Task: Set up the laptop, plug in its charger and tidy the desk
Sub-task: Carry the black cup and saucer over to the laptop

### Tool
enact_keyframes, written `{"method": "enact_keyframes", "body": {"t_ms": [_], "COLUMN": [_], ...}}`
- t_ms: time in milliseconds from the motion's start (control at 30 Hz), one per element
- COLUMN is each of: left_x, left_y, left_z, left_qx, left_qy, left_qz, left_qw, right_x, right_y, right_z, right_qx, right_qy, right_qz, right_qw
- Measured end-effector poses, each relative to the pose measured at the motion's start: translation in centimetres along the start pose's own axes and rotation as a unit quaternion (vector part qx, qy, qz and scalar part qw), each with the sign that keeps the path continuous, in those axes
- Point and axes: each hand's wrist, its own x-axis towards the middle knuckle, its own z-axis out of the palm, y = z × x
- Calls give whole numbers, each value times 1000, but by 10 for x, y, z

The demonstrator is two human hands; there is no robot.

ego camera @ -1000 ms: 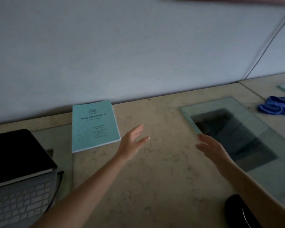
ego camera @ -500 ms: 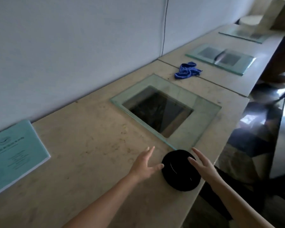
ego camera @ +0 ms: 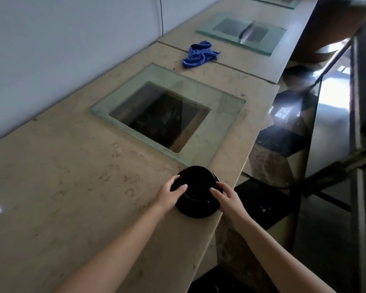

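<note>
The black round object lies on the bench just in front of the glass pane, close to the bench's front edge. The left grip and the right grip both clasp it, with fingers curled on its opposite sides. It looks low and light, perhaps a soft case or a coiled cable (I cannot tell which). Its smooth dark surface may slip, so holding it from both sides, under the lower rim, seems safest.
</note>
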Motion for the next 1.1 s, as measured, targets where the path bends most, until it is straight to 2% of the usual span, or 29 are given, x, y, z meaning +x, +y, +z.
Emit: {"method": "enact_keyframes", "body": {"t_ms": [200,333,533,767,1100], "left_x": [-13,-36,-94,-206,-416], "left_y": [-3,-11,-21,-56,-171], "left_z": [-12,-39,-91,-155,-200], "left_qx": [-38,-63,-110,-178,-241], "left_qy": [24,51,133,223,349], "left_qz": [-18,-29,-35,-40,-57], "left_qw": [999,996,984,958,904], "right_x": [-6,-15,-43,-113,-284], "right_y": [-9,-19,-50,-74,-51], "right_z": [13,33,84,163,282], "right_qx": [32,42,21,-39,-135], "right_qy": [-7,-51,-147,-265,-385], "right_qz": [25,15,-15,-48,-75], "right_qw": [999,998,989,962,910]}}
